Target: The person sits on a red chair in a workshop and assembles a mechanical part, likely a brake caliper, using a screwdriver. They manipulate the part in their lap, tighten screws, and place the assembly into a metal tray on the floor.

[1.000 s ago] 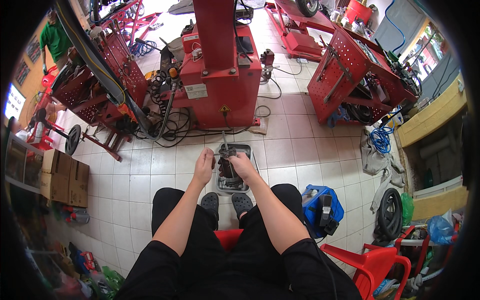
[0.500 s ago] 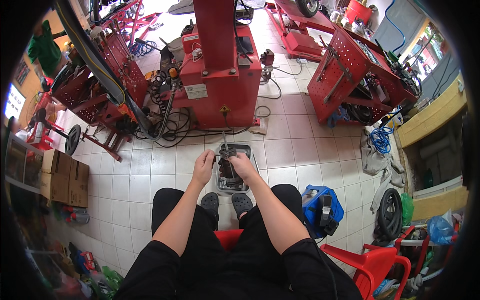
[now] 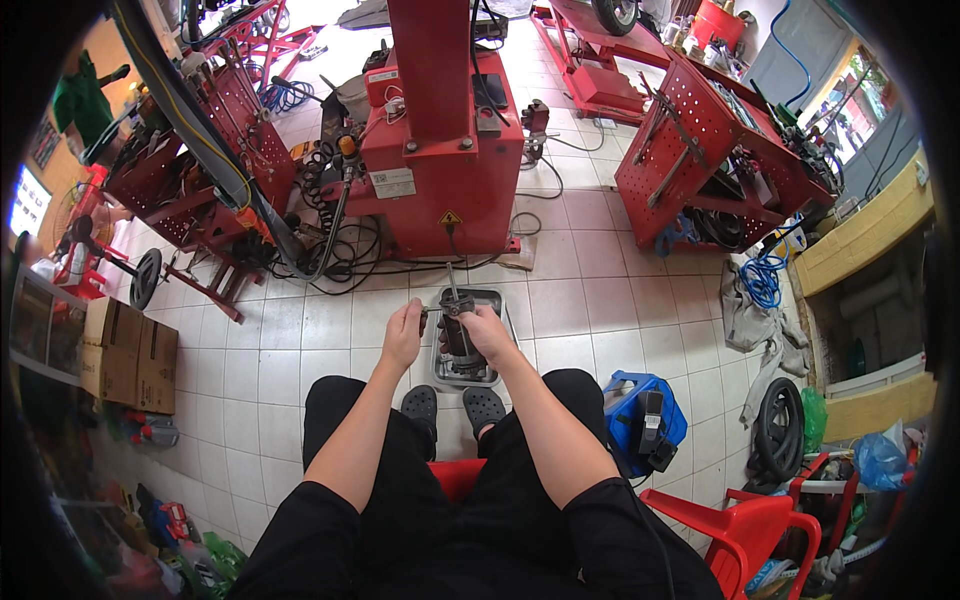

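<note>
Above a metal tray [image 3: 506,352] on the floor, my right hand [image 3: 486,332] is wrapped round a dark metal machine part [image 3: 457,303] from its right side. A straight grey rod [image 3: 451,275] sticks up and away from that part. My left hand [image 3: 404,325] is closed at the part's left side, fingers pinched on a thin tool [image 3: 430,309] that reaches across to it; its exact kind is too small to tell. Below the hands, a dark cylindrical metal piece [image 3: 460,350] shows in the tray, partly covered by my right hand.
Beyond the tray stands a red machine base [image 3: 450,215], with black cables [image 3: 345,262] along the floor. Red tool carts [image 3: 690,150] flank it. A blue case [image 3: 640,410] and a red plastic chair [image 3: 745,530] are on my right; cardboard boxes [image 3: 128,355] on my left.
My left hand has shifted slightly and the thin tool in it shows more clearly. My right hand keeps its hold on the metal part. At the far left, a person in green has moved.
</note>
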Demonstrator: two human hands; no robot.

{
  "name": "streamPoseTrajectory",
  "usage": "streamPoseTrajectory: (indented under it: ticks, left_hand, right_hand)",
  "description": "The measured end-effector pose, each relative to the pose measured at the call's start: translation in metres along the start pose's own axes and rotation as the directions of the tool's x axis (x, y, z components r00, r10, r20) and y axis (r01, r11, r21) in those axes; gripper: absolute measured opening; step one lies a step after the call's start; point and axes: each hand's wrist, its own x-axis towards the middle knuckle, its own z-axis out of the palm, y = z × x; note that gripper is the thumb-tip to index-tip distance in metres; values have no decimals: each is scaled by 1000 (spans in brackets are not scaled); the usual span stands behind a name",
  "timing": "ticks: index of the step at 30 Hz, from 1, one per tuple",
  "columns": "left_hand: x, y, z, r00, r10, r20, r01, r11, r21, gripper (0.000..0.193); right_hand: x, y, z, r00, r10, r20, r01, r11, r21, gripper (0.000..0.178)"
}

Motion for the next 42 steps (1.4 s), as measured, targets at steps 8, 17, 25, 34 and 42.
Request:
streamPoseTrajectory:
  ticks: [8, 17, 25, 34, 42]
  left_hand:
    - [-3, 5, -2, 998, -13, 69, 20, 995, -103, 32]
    - [-5, 16, 3, 995, -74, 70, 84, 984, -159, 36]
    - [-1, 1, -1, 1000, 15, 13, -16, 999, 52, 40]
    - [-6, 19, 5, 997, -29, 66, 40, 984, -173, 35]
    - [0, 1, -1, 999, -31, 13, 31, 1000, 0, 40]
  right_hand:
    - [-1, -2, 3, 1000, -13, -5, 13, 1000, 3, 25]
    - [0, 0, 0, 1000, -18, -15, 18, 1000, 23, 23]
    - [-1, -2, 0, 1000, 1, -13, -1, 1000, 1, 23]
    - [-1, -3, 0, 1000, 0, -21, 0, 1000, 12, 23]
    - [-1, -3, -1, 1000, 0, 21, 0, 1000, 0, 22]
